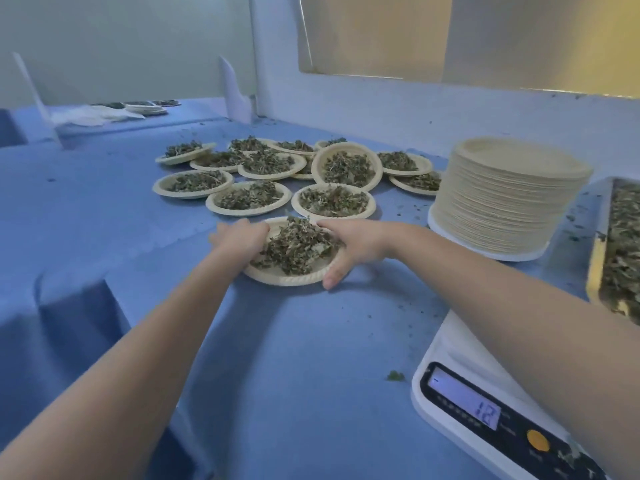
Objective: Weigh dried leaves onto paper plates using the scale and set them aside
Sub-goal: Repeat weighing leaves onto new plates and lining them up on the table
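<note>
A paper plate heaped with dried leaves rests on the blue cloth in the middle of the view. My left hand grips its left rim. My right hand grips its right rim, thumb along the near edge. Just beyond lie several filled plates, some overlapping. The white scale stands at the lower right under my right forearm, its display lit. A tall stack of unused plates stands at the right.
A tray of loose dried leaves sits at the far right edge. Leaf crumbs are scattered on the blue cloth. A white wall with a window runs behind. More plates lie far back left.
</note>
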